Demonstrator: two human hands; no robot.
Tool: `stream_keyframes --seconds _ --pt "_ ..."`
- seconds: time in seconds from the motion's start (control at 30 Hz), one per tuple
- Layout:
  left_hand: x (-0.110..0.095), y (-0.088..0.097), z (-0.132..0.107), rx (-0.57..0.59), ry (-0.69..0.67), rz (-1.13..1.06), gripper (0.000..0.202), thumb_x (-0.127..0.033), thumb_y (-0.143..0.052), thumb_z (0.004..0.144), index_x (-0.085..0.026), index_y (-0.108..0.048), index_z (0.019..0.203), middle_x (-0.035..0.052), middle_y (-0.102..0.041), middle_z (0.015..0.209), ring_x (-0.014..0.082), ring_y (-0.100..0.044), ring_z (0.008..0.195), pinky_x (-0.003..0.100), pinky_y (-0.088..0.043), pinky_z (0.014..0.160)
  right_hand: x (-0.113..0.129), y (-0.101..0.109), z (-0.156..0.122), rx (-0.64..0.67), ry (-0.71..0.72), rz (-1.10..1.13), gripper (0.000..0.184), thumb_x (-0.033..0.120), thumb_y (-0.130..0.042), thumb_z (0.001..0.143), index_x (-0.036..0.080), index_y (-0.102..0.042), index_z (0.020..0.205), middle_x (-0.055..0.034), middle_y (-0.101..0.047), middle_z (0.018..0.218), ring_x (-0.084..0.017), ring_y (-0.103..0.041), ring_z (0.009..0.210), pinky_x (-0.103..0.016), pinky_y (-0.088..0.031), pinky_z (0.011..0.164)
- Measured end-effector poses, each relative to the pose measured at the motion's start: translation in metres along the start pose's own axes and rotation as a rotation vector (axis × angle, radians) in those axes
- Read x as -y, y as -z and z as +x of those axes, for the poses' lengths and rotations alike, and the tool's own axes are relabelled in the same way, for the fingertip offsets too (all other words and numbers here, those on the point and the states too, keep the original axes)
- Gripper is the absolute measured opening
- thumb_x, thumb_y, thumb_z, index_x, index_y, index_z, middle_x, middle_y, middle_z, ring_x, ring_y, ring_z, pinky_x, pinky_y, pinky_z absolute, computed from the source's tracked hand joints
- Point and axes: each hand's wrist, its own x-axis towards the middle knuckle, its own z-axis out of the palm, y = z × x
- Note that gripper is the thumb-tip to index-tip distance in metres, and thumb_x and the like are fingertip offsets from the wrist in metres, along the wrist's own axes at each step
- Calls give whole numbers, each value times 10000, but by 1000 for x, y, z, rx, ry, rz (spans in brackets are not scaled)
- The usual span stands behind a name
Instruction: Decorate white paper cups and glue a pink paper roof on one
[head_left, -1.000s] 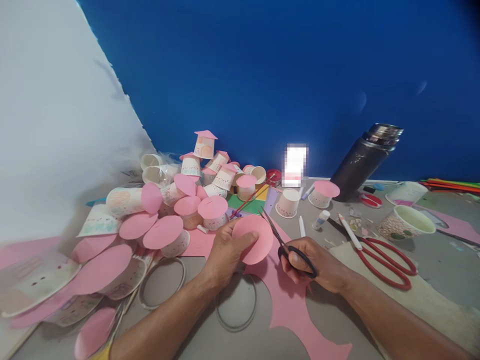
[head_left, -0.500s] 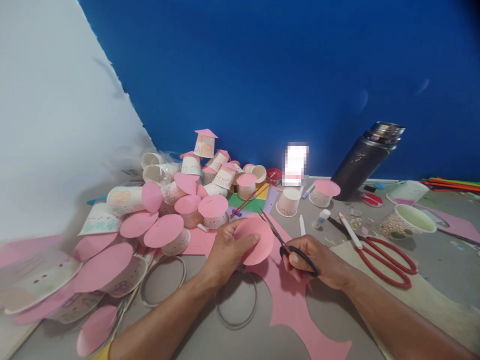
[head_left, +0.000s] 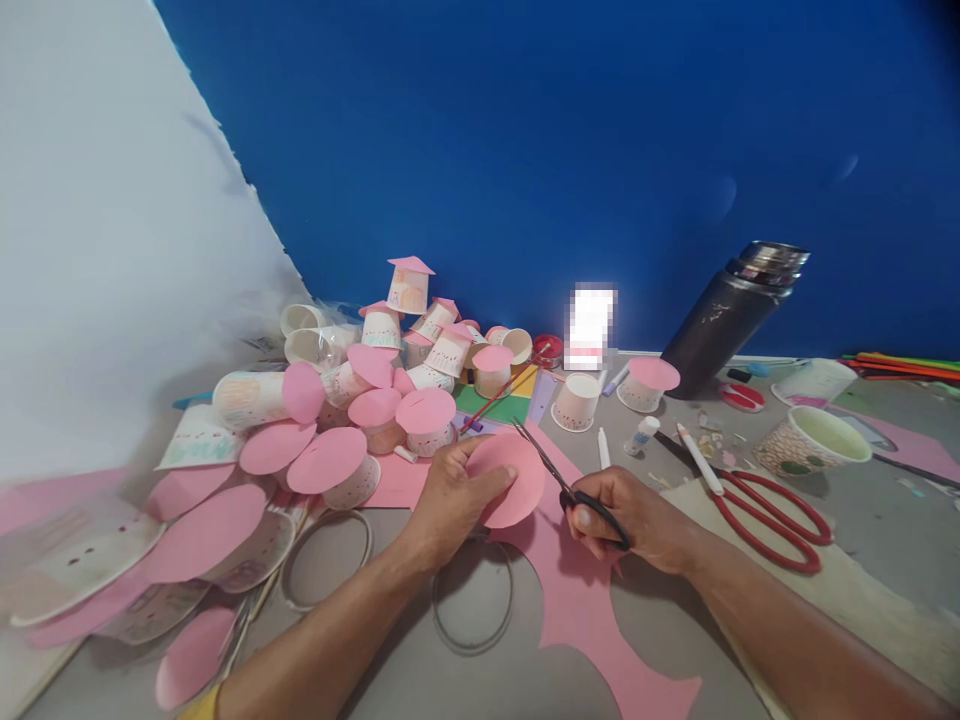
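Note:
Between thumb and fingers, my left hand [head_left: 455, 492] pinches a round pink paper disc [head_left: 519, 490]. My right hand [head_left: 622, 515] grips small black-handled scissors [head_left: 551, 458], fingers through the loops. Their blades point up and left, beside the disc's right edge, and look nearly closed. Under both hands lies a pink paper sheet [head_left: 581, 610] with curved cut-outs. A thin grey ring [head_left: 474, 652] rests on the table below the disc, and another grey ring [head_left: 287, 590] lies to the left, partly behind my forearm.
Paper cups with pink disc tops [head_left: 345, 478] crowd the left side. To the right are red-handled scissors [head_left: 780, 520], a glue stick [head_left: 642, 437], white markers and a patterned cup [head_left: 814, 445]. A dark flask [head_left: 727, 320] leans at the back near a blue wall [head_left: 525, 150].
The scissors' handles have closed slightly and the blade tips sit a little nearer the disc. Otherwise the hands and objects have hardly moved.

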Motion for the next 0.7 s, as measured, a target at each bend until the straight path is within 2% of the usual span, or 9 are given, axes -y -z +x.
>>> stream_keyframes --seconds 0.3,0.7 --pt "0 0 1 4 9 -14 408 -321 -795 662 -129 -800 1022 36 -729 792 169 -615 688 268 -495 625 0 1 -2 11 16 -50 666 809 -699 782 163 -588 671 -11 -598 583 -88 -397 528 -252 -251 518" --pt "0 -1 0 -7 25 -12 392 -316 -790 666 -128 -796 1011 42 -724 798 174 -614 691 277 -496 629 3 -2 -2 5 0 -61 665 819 -687 780 178 -572 644 -8 -588 573 -89 -357 516 -266 -229 512"
